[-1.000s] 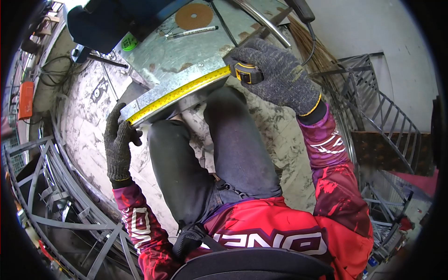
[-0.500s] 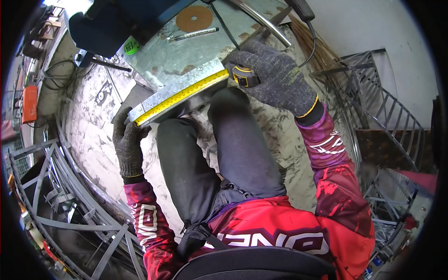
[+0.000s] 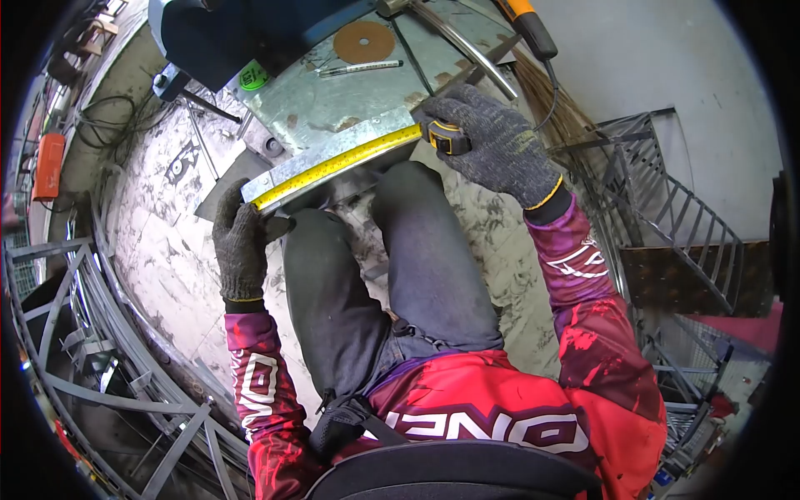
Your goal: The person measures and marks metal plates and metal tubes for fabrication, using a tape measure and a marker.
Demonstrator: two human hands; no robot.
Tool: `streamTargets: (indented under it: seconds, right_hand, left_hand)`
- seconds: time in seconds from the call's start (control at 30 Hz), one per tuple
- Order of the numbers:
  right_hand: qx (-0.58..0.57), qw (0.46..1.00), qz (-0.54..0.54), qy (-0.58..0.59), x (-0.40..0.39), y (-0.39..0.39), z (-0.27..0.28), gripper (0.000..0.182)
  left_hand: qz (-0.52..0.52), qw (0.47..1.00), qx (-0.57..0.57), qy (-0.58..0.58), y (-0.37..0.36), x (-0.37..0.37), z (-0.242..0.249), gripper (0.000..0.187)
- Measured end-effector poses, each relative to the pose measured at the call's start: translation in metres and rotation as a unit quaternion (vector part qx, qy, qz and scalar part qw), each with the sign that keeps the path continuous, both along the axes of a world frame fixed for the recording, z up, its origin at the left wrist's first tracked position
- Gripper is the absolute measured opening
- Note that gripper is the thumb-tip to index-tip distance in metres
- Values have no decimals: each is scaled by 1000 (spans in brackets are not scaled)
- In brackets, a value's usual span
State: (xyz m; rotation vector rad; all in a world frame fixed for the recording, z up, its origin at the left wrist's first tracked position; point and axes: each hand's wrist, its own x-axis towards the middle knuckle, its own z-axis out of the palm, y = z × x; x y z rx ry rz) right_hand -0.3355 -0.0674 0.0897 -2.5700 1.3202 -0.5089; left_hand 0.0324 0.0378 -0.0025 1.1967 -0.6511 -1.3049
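Observation:
Both of my hands wear dark knit gloves. My right hand (image 3: 496, 142) grips the yellow-and-black tape measure case (image 3: 446, 137) at the right end of a galvanized metal sheet (image 3: 333, 108). The yellow tape blade (image 3: 337, 167) runs along the sheet's folded near edge. My left hand (image 3: 242, 242) pinches the tape's end against the sheet's left corner. The sheet rests above my knees (image 3: 367, 242), which are in dark trousers.
On the sheet lie a brown abrasive disc (image 3: 364, 42) and a marker pen (image 3: 358, 68). A green-labelled round item (image 3: 252, 77) and a dark blue object (image 3: 217, 33) sit beyond. Metal frames (image 3: 83, 333) stand left, a steel grille (image 3: 675, 217) right, on the stained concrete floor.
My left hand and the tape's end have shifted right and slightly up along the sheet edge. The view has tilted, and my right hand keeps hold of the case.

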Motion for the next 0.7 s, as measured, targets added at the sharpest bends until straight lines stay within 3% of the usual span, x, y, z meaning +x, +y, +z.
streamTargets:
  seconds: [0.1,0.5,0.57,0.7]
  right_hand:
    - [8,999,-5,-51,-4,-1,-8,43]
    - [17,1000,2,-24,-9,-10,-15,48]
    - [-3,999,19,-29,-10,-9,-16,50]
    - [9,1000,16,-26,-10,-6,-9,56]
  left_hand:
    - [11,999,14,-27,-3,-4,7,41]
    - [26,999,-7,-38,0,-9,4,40]
    - [90,991,-30,-91,3,-15,2,34]
    - [69,990,-27,-116,8,-6,-10,25]
